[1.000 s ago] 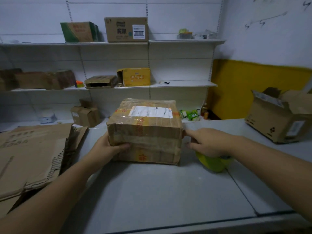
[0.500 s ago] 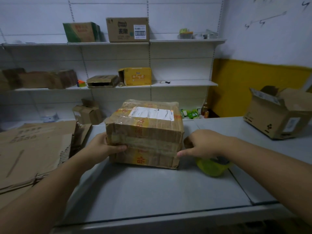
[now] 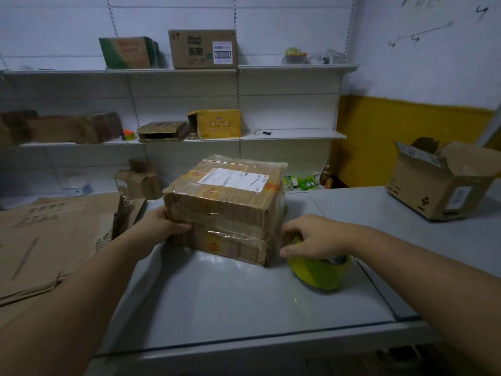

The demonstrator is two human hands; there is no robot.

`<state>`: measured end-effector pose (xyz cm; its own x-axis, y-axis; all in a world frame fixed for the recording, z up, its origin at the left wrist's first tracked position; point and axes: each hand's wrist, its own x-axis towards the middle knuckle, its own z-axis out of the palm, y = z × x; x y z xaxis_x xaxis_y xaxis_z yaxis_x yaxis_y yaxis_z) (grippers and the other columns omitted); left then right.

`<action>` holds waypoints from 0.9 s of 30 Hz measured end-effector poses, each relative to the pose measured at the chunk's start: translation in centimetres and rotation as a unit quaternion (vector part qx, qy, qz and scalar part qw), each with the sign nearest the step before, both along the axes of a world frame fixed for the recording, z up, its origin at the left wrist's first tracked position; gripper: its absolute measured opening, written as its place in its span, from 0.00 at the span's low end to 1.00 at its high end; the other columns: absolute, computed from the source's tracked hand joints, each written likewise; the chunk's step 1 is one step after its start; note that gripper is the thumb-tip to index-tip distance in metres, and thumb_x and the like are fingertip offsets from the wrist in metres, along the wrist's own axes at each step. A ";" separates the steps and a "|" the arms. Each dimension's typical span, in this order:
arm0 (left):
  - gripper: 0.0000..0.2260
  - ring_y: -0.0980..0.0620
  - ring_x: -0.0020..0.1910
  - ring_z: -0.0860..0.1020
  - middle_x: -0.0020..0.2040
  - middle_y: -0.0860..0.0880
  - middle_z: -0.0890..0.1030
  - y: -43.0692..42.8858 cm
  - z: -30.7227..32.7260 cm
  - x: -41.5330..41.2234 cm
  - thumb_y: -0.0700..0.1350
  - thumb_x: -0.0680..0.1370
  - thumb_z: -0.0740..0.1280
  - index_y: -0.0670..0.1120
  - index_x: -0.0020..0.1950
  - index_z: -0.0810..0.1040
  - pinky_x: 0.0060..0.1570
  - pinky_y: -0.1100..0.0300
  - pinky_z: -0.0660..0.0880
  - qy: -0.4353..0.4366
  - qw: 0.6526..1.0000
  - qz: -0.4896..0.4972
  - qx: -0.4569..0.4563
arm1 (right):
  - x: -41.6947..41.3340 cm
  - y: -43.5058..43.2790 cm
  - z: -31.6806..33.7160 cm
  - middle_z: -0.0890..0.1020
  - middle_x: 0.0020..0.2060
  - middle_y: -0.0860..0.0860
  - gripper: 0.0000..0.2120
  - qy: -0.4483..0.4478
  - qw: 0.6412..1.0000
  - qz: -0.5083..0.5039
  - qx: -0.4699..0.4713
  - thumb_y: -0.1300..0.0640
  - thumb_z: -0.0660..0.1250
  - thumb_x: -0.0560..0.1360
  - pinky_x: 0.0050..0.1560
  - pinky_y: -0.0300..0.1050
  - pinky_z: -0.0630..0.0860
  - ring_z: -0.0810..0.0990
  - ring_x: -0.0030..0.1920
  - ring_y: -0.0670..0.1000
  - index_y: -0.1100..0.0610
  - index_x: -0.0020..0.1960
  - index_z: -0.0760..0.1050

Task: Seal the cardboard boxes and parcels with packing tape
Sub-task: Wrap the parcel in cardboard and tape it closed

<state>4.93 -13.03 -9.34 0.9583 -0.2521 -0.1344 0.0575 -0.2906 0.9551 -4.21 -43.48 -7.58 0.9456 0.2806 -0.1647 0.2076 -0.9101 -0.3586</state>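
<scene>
While held, parcel (image 3: 217,213) (label (image 3: 233,179) up) lies crosswise.

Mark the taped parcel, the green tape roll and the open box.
taped parcel (image 3: 225,213): head view, its near side wall.
green tape roll (image 3: 317,272): head view, outer green face.
open box (image 3: 423,194): head view, its left side wall.

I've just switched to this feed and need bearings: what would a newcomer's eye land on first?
The heavily taped brown parcel with a white label, mid grey table, the left hand holding its left side. Next, the yellow-green tape roll just right of it, gripped by the right hand. Then the open cardboard box far right and the flattened cardboard stacked at the left.
</scene>
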 end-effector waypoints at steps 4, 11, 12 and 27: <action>0.29 0.46 0.62 0.71 0.63 0.49 0.72 -0.8 0.2 -1.3 0.29 0.73 0.65 0.48 0.70 0.66 0.58 0.46 0.74 -0.109 0.980 0.168 -0.004 | -1.3 -2.9 0.7 0.79 0.53 0.45 0.14 -0.103 0.988 -0.085 0.075 0.43 0.61 0.78 0.52 0.41 0.73 0.77 0.53 0.45 0.47 0.59 0.75; 0.05 0.51 0.38 0.77 0.37 0.48 0.78 -7.7 -1.7 -13.4 0.39 0.73 0.71 0.46 0.41 0.76 0.37 0.59 0.74 -0.198 0.978 0.041 0.046 | -5.6 -14.0 -0.3 0.77 0.57 0.54 0.25 0.006 0.913 -0.340 -0.226 0.37 0.62 0.75 0.52 0.45 0.74 0.76 0.55 0.53 0.55 0.61 0.72; 0.06 0.55 0.36 0.77 0.36 0.49 0.79 -9.1 -2.2 -14.0 0.41 0.72 0.72 0.48 0.39 0.76 0.36 0.60 0.75 -0.208 0.975 0.010 0.075 | -5.9 -14.4 -0.9 0.78 0.53 0.52 0.23 0.018 0.915 -0.341 -0.217 0.36 0.63 0.74 0.47 0.43 0.73 0.76 0.51 0.51 0.54 0.58 0.73; 0.24 0.47 0.60 0.75 0.74 0.54 0.60 -15.9 -4.4 -14.0 0.48 0.78 0.63 0.52 0.74 0.61 0.54 0.53 0.73 -0.422 0.824 -0.146 0.348 | -6.0 -14.4 -2.9 0.81 0.35 0.51 0.05 -0.105 0.957 -0.267 0.036 0.54 0.65 0.78 0.36 0.45 0.75 0.80 0.35 0.49 0.53 0.44 0.71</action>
<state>-9.12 -28.91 -13.78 0.6960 -0.6325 0.3399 -0.7122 -0.6682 0.2150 -10.24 -57.92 -10.50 0.9675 -0.2487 0.0453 -0.2066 -0.8813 -0.4249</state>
